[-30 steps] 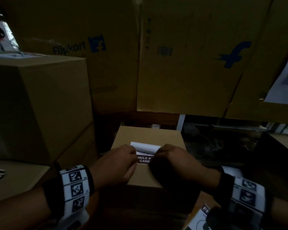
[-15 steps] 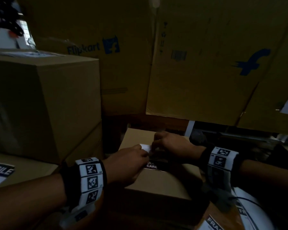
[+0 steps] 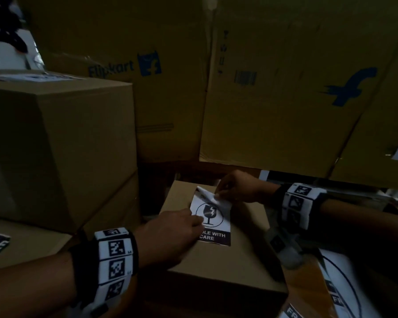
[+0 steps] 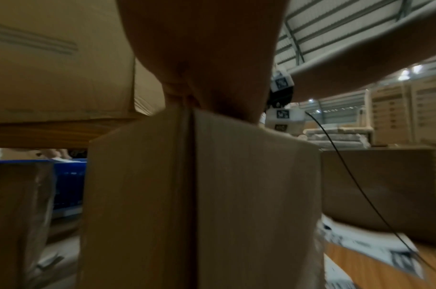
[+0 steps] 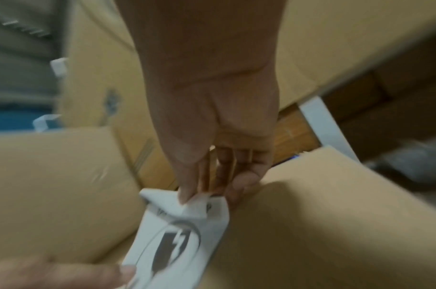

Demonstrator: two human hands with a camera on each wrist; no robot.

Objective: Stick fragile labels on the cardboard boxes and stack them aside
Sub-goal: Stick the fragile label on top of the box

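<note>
I'm pressing the fragile label (image 3: pixel 213 216) onto the cardboard box (image 3: pixel 228 260) with my left hand (image 3: pixel 170 232) (fingers flat), my right hand (image 3: pixel 237 187) pinching its backing paper (image 3: pixel 210 195).

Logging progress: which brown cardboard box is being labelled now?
The small brown cardboard box in front, under both hands; its white fragile label is half-stuck, unlike the stacked boxes left.

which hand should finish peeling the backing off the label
Right. The right hand already pinches the curled backing at the label's far end; the left hand presses the label's near side onto the box.
</note>
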